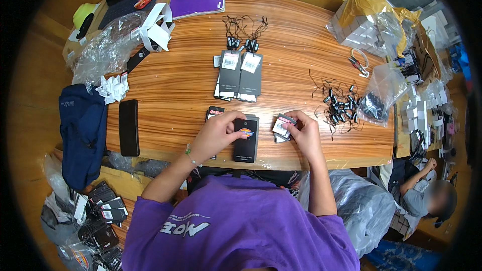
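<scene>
My left hand pinches a black hang tag with a colored logo near the table's front edge. More dark tags lie partly hidden under that hand. To the right, my right hand has its thumb and fingers closed on a small white barcode tag with a pink band; others like it sit beneath. Beyond my hands, two stacks of grey tags lie side by side with barcode tags on top. Black strings with small fasteners spread from their far ends.
Loose black strings lie at the right beside a clear plastic bag and snips. A black phone, navy cloth and crumpled plastic are left. White boxes stand far right. Another person sits at right.
</scene>
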A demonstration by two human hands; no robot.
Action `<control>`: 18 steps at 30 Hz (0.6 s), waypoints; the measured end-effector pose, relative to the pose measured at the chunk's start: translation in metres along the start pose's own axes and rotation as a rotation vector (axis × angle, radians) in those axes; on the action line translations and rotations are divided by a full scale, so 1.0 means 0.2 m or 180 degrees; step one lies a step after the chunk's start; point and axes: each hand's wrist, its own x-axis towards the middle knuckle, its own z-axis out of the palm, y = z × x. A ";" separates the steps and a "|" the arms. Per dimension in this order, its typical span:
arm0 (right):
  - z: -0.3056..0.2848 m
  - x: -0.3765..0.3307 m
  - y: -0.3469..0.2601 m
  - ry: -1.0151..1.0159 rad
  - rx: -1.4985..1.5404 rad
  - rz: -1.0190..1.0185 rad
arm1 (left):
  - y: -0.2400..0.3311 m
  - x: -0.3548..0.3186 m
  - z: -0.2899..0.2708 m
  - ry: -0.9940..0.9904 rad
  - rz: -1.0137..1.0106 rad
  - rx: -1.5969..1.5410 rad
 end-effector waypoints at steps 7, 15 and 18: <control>0.01 0.02 0.03 0.0562 -0.0302 -0.0882 | -0.12 -0.01 0.07 0.0209 0.0402 -0.1447; -0.03 -0.01 0.00 0.0125 0.0934 0.0024 | -0.07 -0.01 0.08 0.0446 0.0442 -0.1823; 0.03 -0.08 -0.08 -0.0095 0.1818 -0.0161 | -0.06 0.01 0.12 0.0620 0.0548 -0.1952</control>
